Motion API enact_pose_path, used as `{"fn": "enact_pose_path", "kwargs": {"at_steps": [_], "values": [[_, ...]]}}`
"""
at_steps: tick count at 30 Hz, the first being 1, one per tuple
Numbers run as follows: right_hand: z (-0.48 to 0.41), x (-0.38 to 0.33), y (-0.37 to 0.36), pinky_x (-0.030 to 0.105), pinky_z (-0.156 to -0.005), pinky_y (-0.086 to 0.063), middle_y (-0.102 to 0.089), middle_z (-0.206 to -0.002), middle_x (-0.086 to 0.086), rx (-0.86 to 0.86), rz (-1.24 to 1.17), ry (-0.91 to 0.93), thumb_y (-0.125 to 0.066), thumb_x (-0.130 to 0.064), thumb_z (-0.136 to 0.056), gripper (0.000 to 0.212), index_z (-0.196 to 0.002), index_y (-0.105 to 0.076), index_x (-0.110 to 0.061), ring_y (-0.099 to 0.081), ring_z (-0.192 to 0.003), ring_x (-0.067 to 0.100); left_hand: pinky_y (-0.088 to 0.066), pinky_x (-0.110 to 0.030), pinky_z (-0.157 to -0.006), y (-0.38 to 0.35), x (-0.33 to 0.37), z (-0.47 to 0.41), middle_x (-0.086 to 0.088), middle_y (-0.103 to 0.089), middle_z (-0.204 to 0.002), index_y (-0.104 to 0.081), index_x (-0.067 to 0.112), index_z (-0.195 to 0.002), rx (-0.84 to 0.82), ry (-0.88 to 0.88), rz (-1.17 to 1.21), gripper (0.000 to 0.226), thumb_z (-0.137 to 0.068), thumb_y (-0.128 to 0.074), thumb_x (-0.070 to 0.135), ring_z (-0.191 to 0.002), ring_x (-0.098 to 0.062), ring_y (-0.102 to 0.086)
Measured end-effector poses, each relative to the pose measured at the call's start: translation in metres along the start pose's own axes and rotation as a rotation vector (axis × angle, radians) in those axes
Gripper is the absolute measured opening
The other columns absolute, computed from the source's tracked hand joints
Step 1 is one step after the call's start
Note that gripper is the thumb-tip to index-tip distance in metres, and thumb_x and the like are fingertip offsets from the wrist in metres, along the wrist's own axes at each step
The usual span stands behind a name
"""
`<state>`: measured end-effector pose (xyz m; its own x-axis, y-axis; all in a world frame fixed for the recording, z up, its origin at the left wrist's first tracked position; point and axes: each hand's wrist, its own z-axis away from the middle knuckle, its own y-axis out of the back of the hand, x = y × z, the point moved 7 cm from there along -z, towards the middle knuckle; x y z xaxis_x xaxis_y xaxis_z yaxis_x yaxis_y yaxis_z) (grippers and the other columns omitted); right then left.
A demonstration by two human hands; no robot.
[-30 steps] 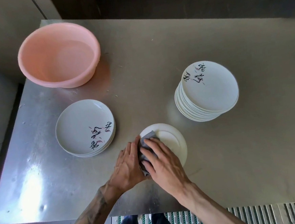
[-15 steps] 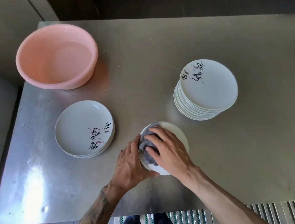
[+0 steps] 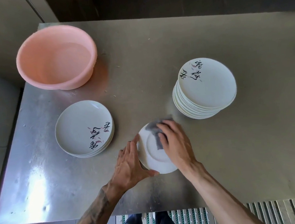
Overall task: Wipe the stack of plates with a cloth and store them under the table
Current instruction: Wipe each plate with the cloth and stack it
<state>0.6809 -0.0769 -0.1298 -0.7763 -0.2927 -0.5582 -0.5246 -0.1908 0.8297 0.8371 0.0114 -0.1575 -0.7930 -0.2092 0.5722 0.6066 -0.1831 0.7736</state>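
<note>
Single plate (image 3: 155,157), foot ring up, flat on table (image 3: 234,149) near front edge, between two stacks. Grey cloth (image 3: 154,130) on its far rim, under right hand (image 3: 175,145): fingers fairly straight, pressing cloth down, blurred. Left hand (image 3: 129,163) unclenched, fingers straight along left rim, thumb at near rim, bracing. Step in hand, as judged: wiping underside of this one plate. Next, likely: lift it clear, set it on a stack, take another. Calls for a firm hold at the rim, glaze perhaps damp and so slippery. Tall stack (image 3: 206,87) to right, well apart from short stack (image 3: 83,129) to left; which of them already wiped, cannot tell. Storing under table not yet begun. Pink basin (image 3: 56,57) at far left corner, seemingly some clear water inside, nothing else seen in it.
</note>
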Motion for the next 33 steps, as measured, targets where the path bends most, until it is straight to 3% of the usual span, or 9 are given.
{"fn": "enact_pose_path", "kwargs": {"at_steps": [2,4,8,11,14,17,26,30,33], "values": [[-0.003,-0.026,-0.012,0.026,-0.111,-0.033,-0.059,-0.135,-0.003,-0.066,0.039,0.212,-0.064,-0.015,-0.096,0.031,-0.126,-0.068,-0.017,-0.053,-0.125,0.017,-0.035,-0.029,-0.099,0.001,0.000,0.000,0.004,-0.049,-0.135,-0.027,0.015,-0.154,-0.012,0.012,0.020,0.134,-0.049,-0.091,0.068,-0.122,-0.020,-0.053],[-0.004,-0.024,-0.010,0.025,-0.110,-0.036,-0.057,-0.136,-0.005,-0.084,0.054,0.268,-0.064,-0.018,-0.098,0.031,-0.128,-0.066,-0.019,-0.052,-0.125,0.015,-0.032,-0.027,-0.099,0.001,0.001,0.000,0.004,-0.049,-0.134,-0.026,0.016,-0.154,-0.008,0.014,0.027,0.134,-0.050,-0.091,0.069,-0.122,-0.019,-0.052],[0.019,0.033,0.019,0.029,-0.106,-0.044,-0.056,-0.139,-0.007,0.014,-0.014,-0.079,-0.061,-0.022,-0.100,0.037,-0.136,-0.062,-0.020,-0.052,-0.126,0.016,-0.033,-0.035,-0.105,0.001,0.004,0.001,-0.001,-0.048,-0.138,-0.021,0.011,-0.158,0.006,0.019,0.029,0.140,-0.052,-0.092,0.067,-0.126,-0.021,-0.050],[0.061,0.045,0.029,0.025,-0.105,-0.043,-0.058,-0.134,-0.006,0.097,-0.075,-0.208,-0.067,-0.019,-0.096,0.038,-0.135,-0.064,-0.017,-0.055,-0.123,0.018,-0.034,-0.038,-0.106,0.000,0.004,0.001,-0.004,-0.048,-0.140,-0.020,0.010,-0.159,0.003,0.014,0.031,0.139,-0.053,-0.092,0.065,-0.127,-0.024,-0.050],[0.102,0.029,0.020,0.020,-0.109,-0.037,-0.058,-0.136,-0.002,0.150,-0.086,-0.236,-0.073,-0.017,-0.093,0.043,-0.135,-0.065,-0.014,-0.057,-0.123,0.018,-0.031,-0.034,-0.102,0.001,0.004,0.001,-0.003,-0.046,-0.143,-0.018,0.011,-0.159,-0.009,0.024,0.042,0.141,-0.052,-0.093,0.064,-0.128,-0.023,-0.048],[0.120,0.022,0.010,0.025,-0.112,-0.039,-0.054,-0.143,-0.003,0.173,-0.128,-0.265,-0.072,-0.018,-0.093,0.046,-0.138,-0.063,-0.015,-0.055,-0.129,0.015,-0.030,-0.032,-0.100,0.001,0.005,0.001,-0.003,-0.045,-0.145,-0.017,0.010,-0.159,-0.022,0.022,0.047,0.141,-0.053,-0.093,0.064,-0.129,-0.023,-0.048],[0.060,0.018,0.014,0.037,-0.108,-0.048,-0.057,-0.144,-0.003,0.156,-0.088,-0.145,-0.068,-0.013,-0.097,0.034,-0.131,-0.069,-0.013,-0.056,-0.130,0.014,-0.030,-0.033,-0.108,0.001,0.001,-0.001,-0.002,-0.041,-0.153,-0.019,0.010,-0.156,-0.007,0.050,0.103,0.134,-0.056,-0.094,0.061,-0.133,-0.021,-0.047],[0.079,0.016,0.017,0.032,-0.108,-0.047,-0.060,-0.140,-0.004,0.157,-0.086,-0.127,-0.065,-0.014,-0.097,0.031,-0.127,-0.071,-0.014,-0.059,-0.124,0.015,-0.032,-0.032,-0.106,0.003,-0.002,0.003,0.002,-0.036,-0.154,-0.013,0.017,-0.161,-0.007,0.072,0.202,0.137,-0.057,-0.099,0.044,-0.134,-0.018,-0.042],[0.091,0.023,0.025,0.041,-0.102,-0.052,-0.063,-0.133,-0.001,0.186,-0.136,-0.201,-0.065,-0.009,-0.097,0.030,-0.126,-0.071,-0.012,-0.063,-0.120,0.017,-0.043,-0.027,-0.103,0.005,-0.002,0.011,0.010,-0.039,-0.145,-0.014,0.021,-0.161,0.019,0.126,0.424,0.134,-0.059,-0.101,0.024,-0.126,-0.011,-0.045]]}}
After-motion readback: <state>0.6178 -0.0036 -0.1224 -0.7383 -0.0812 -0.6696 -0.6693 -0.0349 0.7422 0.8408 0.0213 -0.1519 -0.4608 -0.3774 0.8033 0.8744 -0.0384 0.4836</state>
